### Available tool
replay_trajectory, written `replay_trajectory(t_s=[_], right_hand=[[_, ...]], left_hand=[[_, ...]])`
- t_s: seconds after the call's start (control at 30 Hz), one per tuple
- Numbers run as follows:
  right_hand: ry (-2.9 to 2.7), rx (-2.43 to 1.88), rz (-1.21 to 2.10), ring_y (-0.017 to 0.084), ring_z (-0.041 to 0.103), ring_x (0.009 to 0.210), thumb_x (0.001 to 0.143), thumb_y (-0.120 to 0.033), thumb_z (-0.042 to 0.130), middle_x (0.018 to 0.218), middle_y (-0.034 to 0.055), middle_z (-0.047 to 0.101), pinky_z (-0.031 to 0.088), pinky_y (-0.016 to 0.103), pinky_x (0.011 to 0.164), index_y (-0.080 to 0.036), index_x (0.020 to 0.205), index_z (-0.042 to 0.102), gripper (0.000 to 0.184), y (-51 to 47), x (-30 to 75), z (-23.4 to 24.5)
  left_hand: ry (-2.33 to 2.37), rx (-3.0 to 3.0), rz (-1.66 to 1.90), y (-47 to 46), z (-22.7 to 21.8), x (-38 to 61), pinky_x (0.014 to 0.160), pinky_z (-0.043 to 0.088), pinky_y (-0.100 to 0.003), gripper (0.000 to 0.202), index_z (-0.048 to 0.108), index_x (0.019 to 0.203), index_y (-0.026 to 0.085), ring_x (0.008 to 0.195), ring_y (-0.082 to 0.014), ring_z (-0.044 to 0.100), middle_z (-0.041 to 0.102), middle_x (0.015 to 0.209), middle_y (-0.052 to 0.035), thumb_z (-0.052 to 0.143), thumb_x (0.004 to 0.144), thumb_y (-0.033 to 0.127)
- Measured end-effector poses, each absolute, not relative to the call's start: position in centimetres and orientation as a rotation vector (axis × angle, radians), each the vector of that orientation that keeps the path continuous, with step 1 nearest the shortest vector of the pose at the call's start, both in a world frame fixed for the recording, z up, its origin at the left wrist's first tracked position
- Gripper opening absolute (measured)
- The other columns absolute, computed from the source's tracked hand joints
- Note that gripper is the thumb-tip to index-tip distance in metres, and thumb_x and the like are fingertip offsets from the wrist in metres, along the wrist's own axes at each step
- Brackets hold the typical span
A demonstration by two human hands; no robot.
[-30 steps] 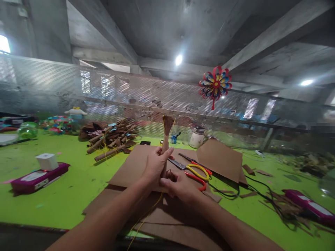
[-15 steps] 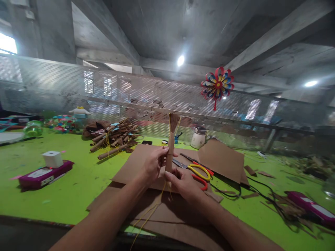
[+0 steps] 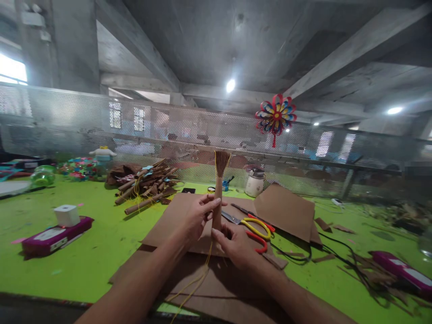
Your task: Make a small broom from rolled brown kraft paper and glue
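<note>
Upright between my hands stands a small brown paper broom (image 3: 221,173), its fringed end fanned out at the top and yellow string along both sides of the fringe. My left hand (image 3: 202,213) is closed around the middle of its rolled handle. Lower down, my right hand (image 3: 232,240) pinches the handle's bottom end. Loose yellow string (image 3: 199,281) trails from below the handle towards the table edge. Beneath my hands lie sheets of brown cardboard (image 3: 172,225). Scissors (image 3: 254,227) with yellow and red handles rest just right of the broom, beside a dark pointed tool (image 3: 246,210).
A pile of brown paper rolls (image 3: 148,189) lies at the back left. Purple power strips (image 3: 57,236) sit on both sides, the left one bearing a white cube. Folded cardboard (image 3: 286,207), a black cable (image 3: 293,254) and a white jar (image 3: 254,182) are to the right.
The view has tilted up slightly, so the table sits lower in the picture. My two hands keep hold of the broom in nearly the same place.
</note>
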State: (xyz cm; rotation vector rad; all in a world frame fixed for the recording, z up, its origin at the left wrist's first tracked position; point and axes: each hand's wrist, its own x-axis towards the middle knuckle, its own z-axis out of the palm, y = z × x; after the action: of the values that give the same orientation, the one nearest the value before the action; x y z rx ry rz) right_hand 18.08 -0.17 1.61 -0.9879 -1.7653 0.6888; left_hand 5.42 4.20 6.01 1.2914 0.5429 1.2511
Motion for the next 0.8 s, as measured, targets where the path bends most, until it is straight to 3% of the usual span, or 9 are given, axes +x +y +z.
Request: replay_trajectory(t_s=[0.3,0.53,0.8], right_hand=[[-1.787,-1.013,0.563,0.009,0.033,0.052,0.078,-0.034,0.048,0.057,-0.0023,0.043,0.027,0.022,0.051,-0.015,0.066,0.055,0.023,-0.3,18.0,1.7],[-1.792,-1.049,0.508,0.009,0.035,0.052,0.078,-0.034,0.049,0.057,-0.0015,0.047,0.028,0.022,0.050,-0.015,0.066,0.056,0.024,-0.3,17.9,1.2],[-1.828,-1.042,0.470,0.008,0.034,0.050,0.076,-0.037,0.053,0.054,-0.0020,0.046,0.025,0.022,0.048,-0.015,0.060,0.054,0.027,-0.9,17.7,1.2]], left_hand=[[0.581,1.304,1.190,4.2,6.2,5.3,0.052,0.034,-0.020,0.028,0.060,0.082,0.014,0.066,-0.0117,0.055,0.066,0.079,-0.0072,0.067,0.064,0.035],[0.561,1.262,1.217,4.3,6.1,5.1,0.057,0.035,-0.019,0.024,0.060,0.079,0.015,0.076,-0.0118,0.054,0.061,0.081,-0.0043,0.071,0.061,0.027],[0.606,1.224,1.119,3.9,6.4,4.4,0.052,0.034,-0.017,0.024,0.059,0.080,0.015,0.064,-0.0088,0.053,0.062,0.075,-0.0030,0.069,0.064,0.028]])
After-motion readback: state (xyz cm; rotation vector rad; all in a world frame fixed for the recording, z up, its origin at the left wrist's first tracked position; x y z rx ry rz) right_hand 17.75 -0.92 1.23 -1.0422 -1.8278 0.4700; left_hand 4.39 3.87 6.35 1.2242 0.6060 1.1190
